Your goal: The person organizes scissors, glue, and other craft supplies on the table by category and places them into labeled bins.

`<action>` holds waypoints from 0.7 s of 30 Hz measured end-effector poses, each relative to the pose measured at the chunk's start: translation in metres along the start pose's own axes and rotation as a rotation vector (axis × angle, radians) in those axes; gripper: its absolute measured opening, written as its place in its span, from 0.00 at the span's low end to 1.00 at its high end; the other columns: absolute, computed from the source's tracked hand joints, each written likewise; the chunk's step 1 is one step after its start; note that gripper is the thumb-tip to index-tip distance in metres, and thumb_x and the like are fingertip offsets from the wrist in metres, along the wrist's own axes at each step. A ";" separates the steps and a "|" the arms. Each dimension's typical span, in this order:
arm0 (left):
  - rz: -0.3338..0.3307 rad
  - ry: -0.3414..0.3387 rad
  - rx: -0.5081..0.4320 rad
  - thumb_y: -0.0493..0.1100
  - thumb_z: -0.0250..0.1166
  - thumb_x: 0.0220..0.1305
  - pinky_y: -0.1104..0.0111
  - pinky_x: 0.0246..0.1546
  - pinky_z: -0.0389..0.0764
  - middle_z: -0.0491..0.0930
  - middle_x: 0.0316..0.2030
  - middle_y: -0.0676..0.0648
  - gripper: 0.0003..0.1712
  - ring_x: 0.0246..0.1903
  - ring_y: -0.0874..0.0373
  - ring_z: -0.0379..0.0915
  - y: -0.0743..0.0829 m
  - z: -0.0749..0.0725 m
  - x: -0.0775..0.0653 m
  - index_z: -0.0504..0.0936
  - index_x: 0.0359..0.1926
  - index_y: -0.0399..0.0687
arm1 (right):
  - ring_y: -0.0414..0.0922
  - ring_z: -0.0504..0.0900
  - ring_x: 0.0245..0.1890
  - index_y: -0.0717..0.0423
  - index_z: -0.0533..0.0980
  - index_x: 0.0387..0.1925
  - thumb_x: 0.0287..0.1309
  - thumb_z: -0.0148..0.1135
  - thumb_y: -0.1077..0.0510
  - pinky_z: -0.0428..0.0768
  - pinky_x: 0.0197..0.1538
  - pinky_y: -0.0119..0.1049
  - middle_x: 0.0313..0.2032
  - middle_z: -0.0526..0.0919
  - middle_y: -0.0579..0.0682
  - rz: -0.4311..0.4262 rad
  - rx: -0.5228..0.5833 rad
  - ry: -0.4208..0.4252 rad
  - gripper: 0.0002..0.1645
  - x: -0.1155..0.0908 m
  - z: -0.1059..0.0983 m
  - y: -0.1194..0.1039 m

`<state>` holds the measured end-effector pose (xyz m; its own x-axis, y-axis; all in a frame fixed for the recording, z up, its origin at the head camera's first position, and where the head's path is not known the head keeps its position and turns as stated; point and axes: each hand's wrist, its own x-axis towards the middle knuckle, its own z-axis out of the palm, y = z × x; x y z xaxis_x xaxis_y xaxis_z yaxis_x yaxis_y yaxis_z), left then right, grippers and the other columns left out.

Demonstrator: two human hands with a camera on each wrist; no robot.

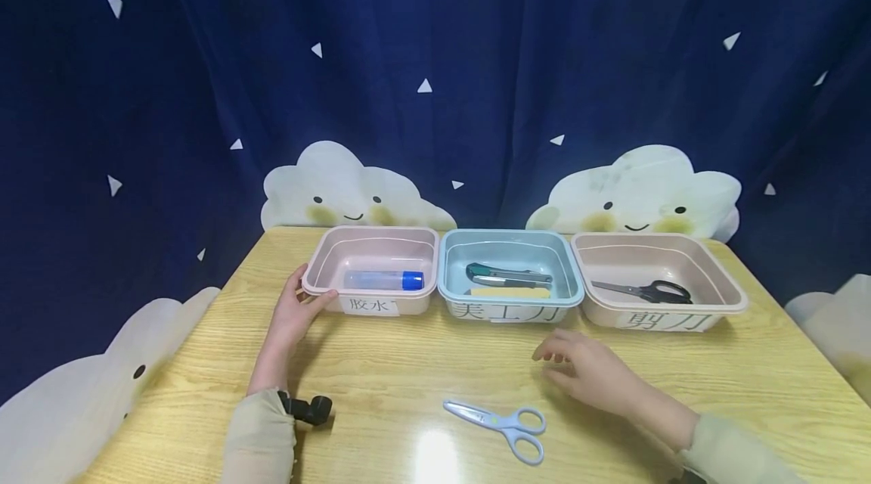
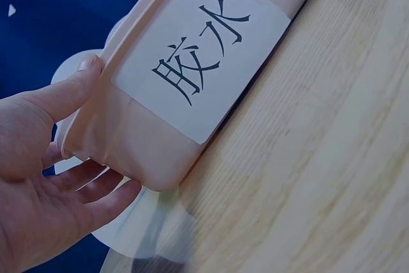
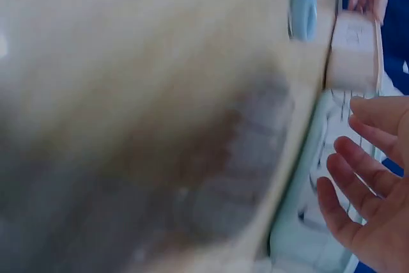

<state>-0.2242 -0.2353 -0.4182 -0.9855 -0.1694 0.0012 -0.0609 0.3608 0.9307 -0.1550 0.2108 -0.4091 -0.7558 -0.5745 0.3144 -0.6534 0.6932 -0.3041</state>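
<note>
My left hand (image 1: 296, 315) holds the left corner of a pink plastic basket (image 1: 415, 307), thumb on the rim and fingers around the outer side. Inside that basket lies a clear glue tube (image 1: 374, 280) with a blue cap. My right hand (image 1: 587, 369) is over the table with loosely bent fingers and holds nothing; the right wrist view has it in front of the blue basket (image 3: 303, 238). Between the arms, light-blue-handled scissors (image 1: 502, 423) lie on the table, blades pointing left.
The blue basket holds utility knives (image 1: 509, 274) and a yellow item (image 1: 509, 293). To its right, a beige-pink basket (image 1: 731, 299) contains black-handled scissors (image 1: 655, 291). Paper labels (image 1: 370, 306) face the front. A dark blue curtain (image 1: 381, 7) hangs behind the wooden table (image 1: 381, 363).
</note>
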 end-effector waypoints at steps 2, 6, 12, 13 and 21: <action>-0.003 0.000 -0.001 0.49 0.66 0.55 0.55 0.57 0.66 0.55 0.63 0.39 0.50 0.61 0.43 0.55 0.000 0.000 -0.001 0.44 0.70 0.50 | 0.34 0.75 0.33 0.46 0.78 0.36 0.45 0.68 0.53 0.78 0.37 0.32 0.34 0.76 0.36 -0.018 0.011 -0.050 0.13 -0.002 0.006 -0.009; -0.008 0.002 -0.001 0.50 0.66 0.54 0.55 0.57 0.66 0.55 0.63 0.39 0.50 0.61 0.43 0.54 0.000 0.000 -0.001 0.44 0.70 0.50 | 0.32 0.71 0.33 0.44 0.79 0.38 0.43 0.67 0.41 0.75 0.34 0.29 0.35 0.74 0.34 -0.008 0.037 -0.178 0.20 -0.005 0.016 -0.027; -0.008 0.006 -0.002 0.50 0.66 0.54 0.55 0.57 0.65 0.55 0.64 0.40 0.50 0.61 0.44 0.54 0.000 0.000 0.000 0.44 0.70 0.51 | 0.31 0.66 0.31 0.43 0.79 0.36 0.36 0.68 0.35 0.69 0.29 0.23 0.34 0.72 0.34 -0.030 0.015 -0.215 0.25 -0.002 0.025 -0.042; -0.008 0.007 -0.001 0.50 0.66 0.54 0.55 0.57 0.66 0.55 0.64 0.40 0.50 0.61 0.44 0.55 0.000 0.000 0.000 0.45 0.70 0.51 | 0.31 0.65 0.30 0.43 0.79 0.35 0.35 0.67 0.34 0.68 0.29 0.23 0.33 0.71 0.34 -0.036 0.013 -0.212 0.26 -0.002 0.026 -0.044; 0.006 0.007 -0.002 0.49 0.66 0.55 0.55 0.56 0.66 0.56 0.63 0.39 0.50 0.61 0.43 0.55 0.001 0.001 0.000 0.45 0.70 0.50 | 0.30 0.62 0.27 0.44 0.80 0.37 0.33 0.71 0.41 0.66 0.26 0.21 0.32 0.69 0.33 -0.036 0.045 -0.302 0.24 0.002 0.025 -0.053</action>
<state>-0.2243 -0.2342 -0.4176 -0.9848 -0.1733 0.0096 -0.0543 0.3600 0.9314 -0.1236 0.1619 -0.4150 -0.7061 -0.7066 0.0462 -0.6764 0.6538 -0.3390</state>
